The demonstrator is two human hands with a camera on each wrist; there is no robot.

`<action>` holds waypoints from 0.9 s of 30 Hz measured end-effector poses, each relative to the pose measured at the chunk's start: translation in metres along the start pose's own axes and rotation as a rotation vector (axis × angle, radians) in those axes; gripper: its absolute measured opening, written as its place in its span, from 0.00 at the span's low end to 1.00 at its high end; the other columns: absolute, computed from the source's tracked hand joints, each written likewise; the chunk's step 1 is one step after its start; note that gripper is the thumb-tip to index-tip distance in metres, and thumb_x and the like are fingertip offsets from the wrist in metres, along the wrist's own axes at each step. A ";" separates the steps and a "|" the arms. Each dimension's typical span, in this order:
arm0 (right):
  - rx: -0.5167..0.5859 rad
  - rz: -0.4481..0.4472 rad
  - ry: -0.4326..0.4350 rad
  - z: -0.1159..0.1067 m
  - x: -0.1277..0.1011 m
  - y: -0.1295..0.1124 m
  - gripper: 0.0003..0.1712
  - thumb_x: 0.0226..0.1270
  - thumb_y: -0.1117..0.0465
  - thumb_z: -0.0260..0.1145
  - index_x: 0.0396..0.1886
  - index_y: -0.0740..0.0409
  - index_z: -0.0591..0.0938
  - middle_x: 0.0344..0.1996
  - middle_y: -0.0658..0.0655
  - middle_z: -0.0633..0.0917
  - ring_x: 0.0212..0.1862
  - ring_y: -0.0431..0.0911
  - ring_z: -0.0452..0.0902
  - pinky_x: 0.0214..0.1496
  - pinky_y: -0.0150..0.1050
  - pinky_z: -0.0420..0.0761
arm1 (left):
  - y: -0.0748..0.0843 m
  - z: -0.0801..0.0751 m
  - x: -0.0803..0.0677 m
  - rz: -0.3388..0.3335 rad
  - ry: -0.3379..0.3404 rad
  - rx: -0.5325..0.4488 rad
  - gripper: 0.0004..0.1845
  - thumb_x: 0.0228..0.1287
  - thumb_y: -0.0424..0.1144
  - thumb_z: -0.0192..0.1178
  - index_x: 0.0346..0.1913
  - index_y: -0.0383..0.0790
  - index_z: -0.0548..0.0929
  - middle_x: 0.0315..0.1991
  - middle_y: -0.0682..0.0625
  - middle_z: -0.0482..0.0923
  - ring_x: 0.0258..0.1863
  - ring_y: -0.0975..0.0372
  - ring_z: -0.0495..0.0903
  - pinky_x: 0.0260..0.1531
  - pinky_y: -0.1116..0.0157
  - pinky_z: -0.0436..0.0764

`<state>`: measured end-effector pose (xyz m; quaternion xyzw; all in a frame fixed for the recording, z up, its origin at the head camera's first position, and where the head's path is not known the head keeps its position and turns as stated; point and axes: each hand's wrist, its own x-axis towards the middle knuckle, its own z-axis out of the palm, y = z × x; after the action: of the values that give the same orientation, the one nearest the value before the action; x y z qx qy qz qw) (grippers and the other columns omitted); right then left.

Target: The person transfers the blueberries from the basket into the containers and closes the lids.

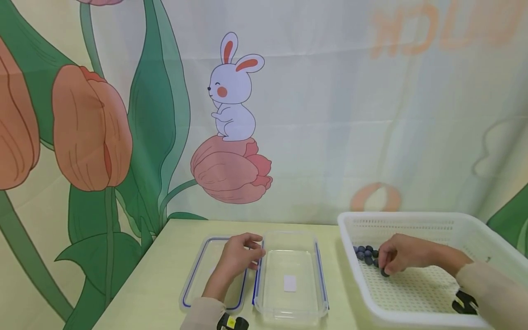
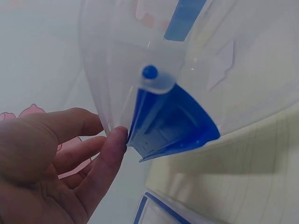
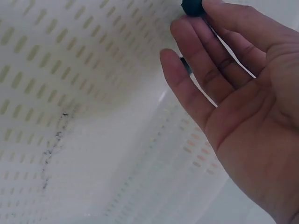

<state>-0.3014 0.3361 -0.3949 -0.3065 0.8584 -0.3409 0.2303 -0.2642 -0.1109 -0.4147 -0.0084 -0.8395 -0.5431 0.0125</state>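
My left hand (image 1: 237, 256) pinches the side edge of a clear plastic container (image 1: 272, 298) between thumb and finger. Right by the thumb in the left wrist view is a blue clip flap (image 2: 173, 121), swung outward. A clear lid (image 1: 194, 284) with a blue seal lies flat under my left forearm. Inside a white basket (image 1: 354, 279), my right hand (image 1: 402, 256) pinches a dark blueberry (image 1: 385, 272) with thumb and fingertips; the same blueberry (image 3: 192, 7) shows at the top of the right wrist view. Several more blueberries (image 1: 368, 260) lie by the basket's left wall.
Perforated walls and floor surround my right hand in the basket. A small white label (image 1: 290, 283) shows at the container's bottom. Everything stands on a pale yellow table (image 1: 152, 275), with a printed curtain (image 1: 309, 137) hanging behind it.
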 end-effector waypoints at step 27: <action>-0.038 -0.124 0.468 0.002 -0.007 -0.122 0.07 0.75 0.63 0.71 0.48 0.58 0.86 0.44 0.53 0.89 0.44 0.43 0.88 0.47 0.36 0.88 | -0.003 0.000 0.000 -0.007 0.001 -0.024 0.19 0.66 0.30 0.73 0.59 0.33 0.86 0.41 0.43 0.83 0.33 0.56 0.86 0.31 0.64 0.91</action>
<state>-0.2503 0.2694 -0.3061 -0.2756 0.8741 -0.4001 -0.0020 -0.2646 -0.1117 -0.4171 -0.0052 -0.8330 -0.5532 0.0110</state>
